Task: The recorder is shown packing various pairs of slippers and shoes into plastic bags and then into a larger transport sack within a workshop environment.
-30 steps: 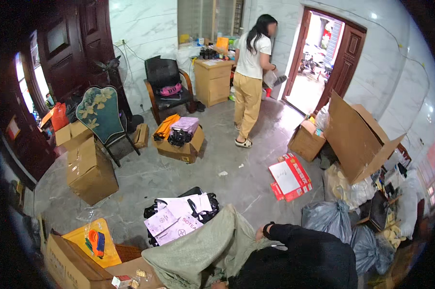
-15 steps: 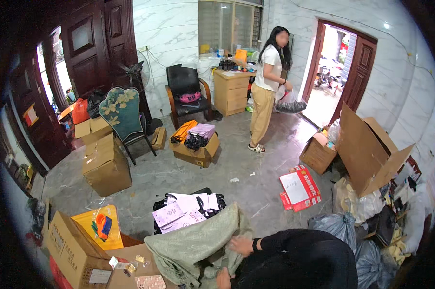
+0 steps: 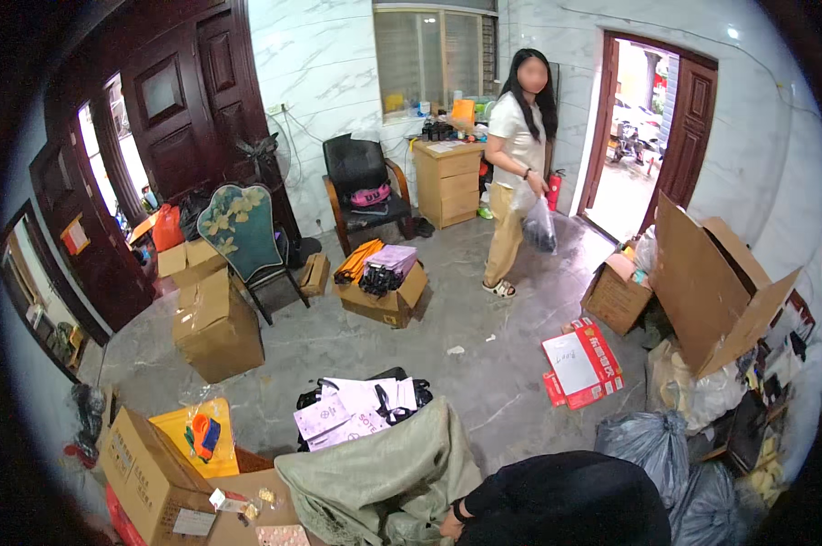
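A grey-green woven sack [image 3: 375, 469] lies crumpled at the lower middle, its near side cut off by the frame's edge. My right hand [image 3: 450, 525], with a dark band at its wrist, is at the sack's right side. Its fingers are mostly hidden. A black sleeve [image 3: 566, 496] covers the area right of it. My left hand is out of sight. Just beyond the sack sits a stack of pale lilac paper bags [image 3: 361, 409] with black handles.
At left stand a cardboard box [image 3: 152, 469] and a yellow envelope [image 3: 197, 437]. Grey filled plastic bags [image 3: 643, 446] lie at right; a red-and-white flat carton [image 3: 582, 364] is on the floor. A person [image 3: 517, 164] stands near the doorway holding a plastic bag [image 3: 539, 229].
My right hand has moved down and nearer along the sack; my left hand has gone out of view. The sack's top has sunk slightly. The standing person has turned, and their bag hangs lower.
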`<state>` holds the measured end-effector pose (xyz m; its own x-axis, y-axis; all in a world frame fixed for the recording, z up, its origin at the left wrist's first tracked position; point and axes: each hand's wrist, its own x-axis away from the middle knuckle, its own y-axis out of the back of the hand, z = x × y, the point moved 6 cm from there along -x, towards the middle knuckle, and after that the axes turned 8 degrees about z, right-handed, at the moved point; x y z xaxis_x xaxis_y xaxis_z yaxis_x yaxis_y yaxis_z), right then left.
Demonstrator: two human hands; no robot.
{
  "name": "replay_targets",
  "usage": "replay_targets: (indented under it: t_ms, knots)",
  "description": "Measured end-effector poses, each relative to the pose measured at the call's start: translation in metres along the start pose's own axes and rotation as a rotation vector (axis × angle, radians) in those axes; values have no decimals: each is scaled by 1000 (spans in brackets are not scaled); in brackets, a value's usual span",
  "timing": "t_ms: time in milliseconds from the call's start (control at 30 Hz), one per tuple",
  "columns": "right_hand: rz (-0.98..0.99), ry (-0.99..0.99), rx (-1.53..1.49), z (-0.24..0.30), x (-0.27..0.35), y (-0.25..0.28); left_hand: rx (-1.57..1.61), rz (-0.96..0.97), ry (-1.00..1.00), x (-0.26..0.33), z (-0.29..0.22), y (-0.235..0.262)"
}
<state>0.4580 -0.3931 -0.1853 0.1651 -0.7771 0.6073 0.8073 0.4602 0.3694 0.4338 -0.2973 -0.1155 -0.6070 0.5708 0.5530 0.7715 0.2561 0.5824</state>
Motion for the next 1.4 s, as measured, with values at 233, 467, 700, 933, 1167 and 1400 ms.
replay_targets:
  t_ms: [233, 467, 700, 933, 1167, 1400]
  knots:
    - [-75, 92, -667, -138, 21, -126, -248, 271, -16, -36, -45, -9]
    - [11, -117, -146, -72, 109, -84, -337, 448, 139, -21, -53, -57]
    - [-176, 4, 331, -23, 161, -63, -172, 244, 364, -2, -35, -105]
    - [85, -42, 20, -5, 184, -62, -238, 166, 430, 22, -97, -50]
    - [157, -249, 94, -17, 154, -77, -310, -109, 413, 35, -65, -75]
    - [70, -308, 313, -140, -4, -171, -381, -378, 587, 103, -88, -40]
